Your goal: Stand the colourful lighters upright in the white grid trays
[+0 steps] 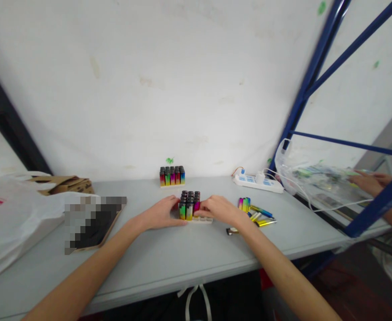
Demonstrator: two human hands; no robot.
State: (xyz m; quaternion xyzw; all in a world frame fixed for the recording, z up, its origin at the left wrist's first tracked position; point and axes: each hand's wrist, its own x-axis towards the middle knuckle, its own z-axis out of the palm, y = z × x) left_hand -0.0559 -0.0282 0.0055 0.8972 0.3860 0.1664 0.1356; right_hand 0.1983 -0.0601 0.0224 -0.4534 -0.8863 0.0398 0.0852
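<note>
Several upright colourful lighters (189, 209) with black tops stand in a white tray (205, 220) near the middle of the table. My left hand (164, 213) rests at the tray's left side, thumb along the front and fingers curving behind, around the tray's end. At the right of the group, my right hand (214, 208) has its fingers pinched on a magenta lighter (196, 206) in the tray. Slots at the tray's right front hold no lighter. Loose lighters (265, 222) lie to the right of my right hand, some side by side, others scattered.
A full block of lighters (172, 176) stands by the wall. A power strip (258, 182) is at the back right. On the left lie a dark tablet-like object (98, 227), cardboard (65, 185) and a white bag (18, 214). Beyond the blue frame (303, 98), another person's hands show.
</note>
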